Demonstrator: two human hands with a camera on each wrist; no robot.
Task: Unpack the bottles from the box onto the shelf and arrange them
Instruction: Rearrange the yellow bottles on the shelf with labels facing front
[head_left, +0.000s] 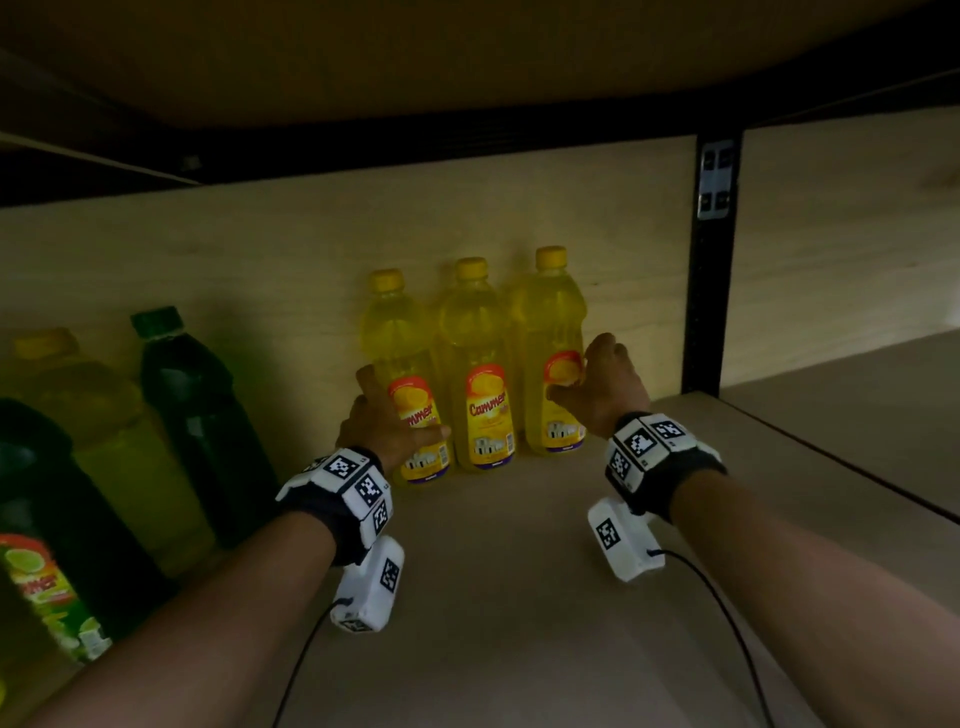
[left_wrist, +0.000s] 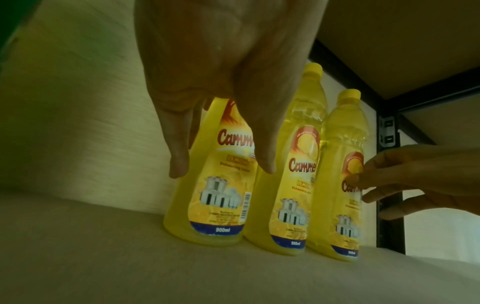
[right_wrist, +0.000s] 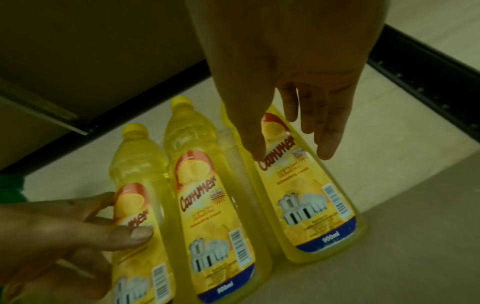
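Observation:
Three yellow dish-liquid bottles stand upright in a row against the shelf's back wall: the left bottle (head_left: 400, 332), the middle bottle (head_left: 475, 338) and the right bottle (head_left: 550, 322). My left hand (head_left: 395, 410) holds the left bottle (right_wrist: 137, 164), with its thumb across the label and its fingers round the far left side. My right hand (head_left: 582, 369) holds the right bottle (right_wrist: 311, 195), thumb on the label and fingers down its right side. Nothing touches the middle bottle (left_wrist: 285, 205). No box is in view.
At the left stand a dark green bottle (head_left: 182, 395), a dim yellow bottle (head_left: 88, 415) and a green bottle with a lime label (head_left: 47, 519). A black upright post (head_left: 706, 260) rises just right of the row. The shelf board (head_left: 519, 571) runs toward me, with another shelf close overhead.

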